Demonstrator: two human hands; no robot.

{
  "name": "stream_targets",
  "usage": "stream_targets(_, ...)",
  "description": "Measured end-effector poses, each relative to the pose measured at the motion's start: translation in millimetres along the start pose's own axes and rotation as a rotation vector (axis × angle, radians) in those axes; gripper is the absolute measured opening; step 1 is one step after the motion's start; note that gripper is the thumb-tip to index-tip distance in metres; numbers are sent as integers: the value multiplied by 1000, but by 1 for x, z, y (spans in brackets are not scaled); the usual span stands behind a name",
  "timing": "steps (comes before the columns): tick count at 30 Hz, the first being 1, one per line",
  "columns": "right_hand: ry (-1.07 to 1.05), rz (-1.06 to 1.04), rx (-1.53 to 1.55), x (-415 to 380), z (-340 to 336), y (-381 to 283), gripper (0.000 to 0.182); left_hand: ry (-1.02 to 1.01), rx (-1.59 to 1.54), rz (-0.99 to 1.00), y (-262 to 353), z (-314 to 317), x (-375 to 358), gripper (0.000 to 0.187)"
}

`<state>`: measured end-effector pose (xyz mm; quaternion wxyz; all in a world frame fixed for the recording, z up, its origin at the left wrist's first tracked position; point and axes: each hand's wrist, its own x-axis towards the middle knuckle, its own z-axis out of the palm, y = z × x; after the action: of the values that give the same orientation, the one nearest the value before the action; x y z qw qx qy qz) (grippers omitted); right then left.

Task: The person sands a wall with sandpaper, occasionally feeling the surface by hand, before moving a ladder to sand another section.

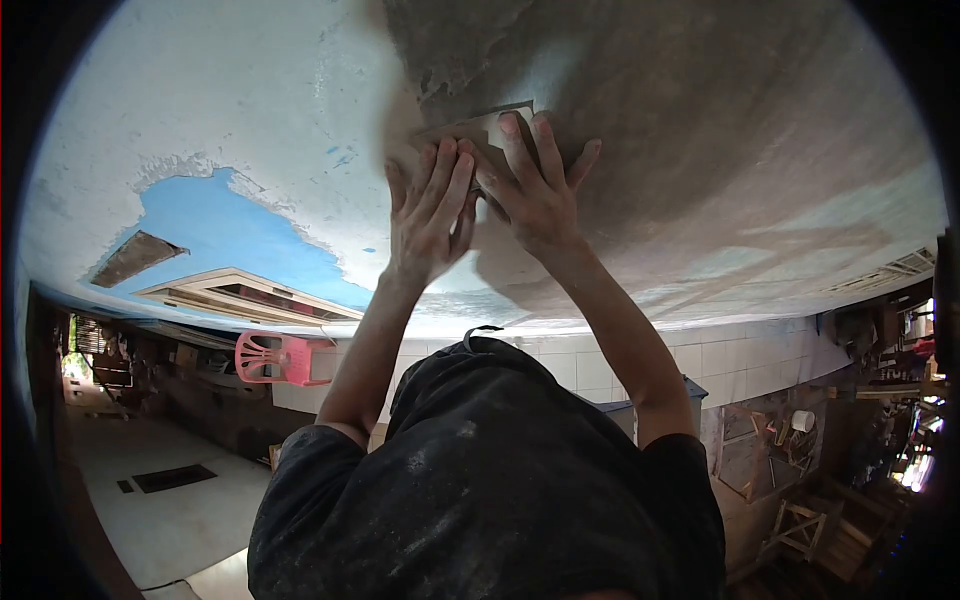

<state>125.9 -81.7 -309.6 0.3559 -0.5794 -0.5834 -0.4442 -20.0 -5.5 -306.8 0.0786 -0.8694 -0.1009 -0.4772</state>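
Dark shirt (480, 500) filled the bottom of the frame, black fabric dusted with pale specks, hood or collar bunched at the middle. View read upside down: both arms ran up from the shirt to a broad surface (700, 150) overhead.

Surface was mixed: left part chalky white with peeling patches and a bare blue area (230, 235) with ragged edges; right part rubbed grey-brown, smeared, matte. A rough dark patch sat at the top near the centre.

Sanding pad (480, 130) was a flat tan rectangle with sharp corners, lying against the surface at the boundary between white and grey. Only its upper edge and one corner showed; the rest was under the hands.

Left hand (430, 215) was flat, fingers together and extended, palm pressed on the lower left of the pad. Right hand (535, 190) lay just beside it, touching, fingers slightly spread and flat over the pad, fingertips reaching its upper edge. Neither hand pinched; both pressed. Forearms bare, elbows bent, wrists angled back.

Background: white tiled wall (720, 360), pink plastic chair (280, 358), a framed opening (240, 290) with dark slats, wooden frames (800, 520) and clutter at the right. Right-edge clutter was too small and warped by the lens to identify. Pad thickness and grit could not be made out.
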Motion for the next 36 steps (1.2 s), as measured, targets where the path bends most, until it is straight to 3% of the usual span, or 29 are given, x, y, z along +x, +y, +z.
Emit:
stream_targets(6, 40, 15, 19, 12, -18, 5, 31, 67, 125, 94, -6, -17, 15, 42)
stream_targets(12, 163, -155, 72, 34, -41, 17, 27, 139, 63, 196, 7, -44, 44, 35)
stream_targets(16, 40, -149, -38, 39, -28, 28, 31, -38, 139, 62, 8, -35, 55, 48)
stream_targets(20, 21, -161, -83, 37, -27, 30, 38, -29, 115, -18, 15, -28, 57, 62)
stream_targets(24, -48, -189, -93, 48, -39, 35, 42, -83, 197, 64, 8, -36, 66, 60)
stream_targets(29, -72, -201, -79, 53, -42, 35, 43, -9, 237, 58, -10, -38, 68, 46)
stream_targets(34, -121, -255, -117, 13, -26, 30, 40, -64, 257, -21, -10, -8, 1, 60)
stream_targets(36, -122, -255, -92, 13, -28, 30, 38, 29, 287, 27, -14, -2, 3, 61)
